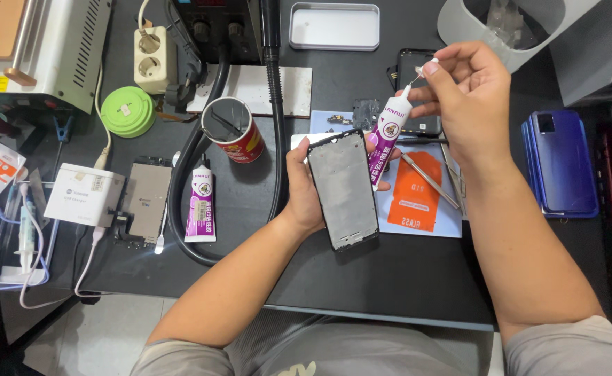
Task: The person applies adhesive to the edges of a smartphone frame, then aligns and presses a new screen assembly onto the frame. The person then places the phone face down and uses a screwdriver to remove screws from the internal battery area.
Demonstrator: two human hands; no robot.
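Left hand [306, 188] is wrapped around a phone frame [343, 188], thumb side on its left edge, and it's also pinning a glue tube [388, 136] against the frame's right edge. So that hand is full, holding both. The frame's long axis runs roughly away from the person, tipped a bit left at the top. The tube leans the other way, nozzle pointing up and to the right.

Right hand [469, 94] is up at that nozzle, fingertips pinched narrow on the small white cap [430, 67] at the tip. It sits above and right of the frame, so the tube bridges the two hands along its length.

Nearby on the bench [403, 278]: a second glue tube [200, 205] lying left of the frame, a red can [235, 130], blue phones [560, 163] off right.
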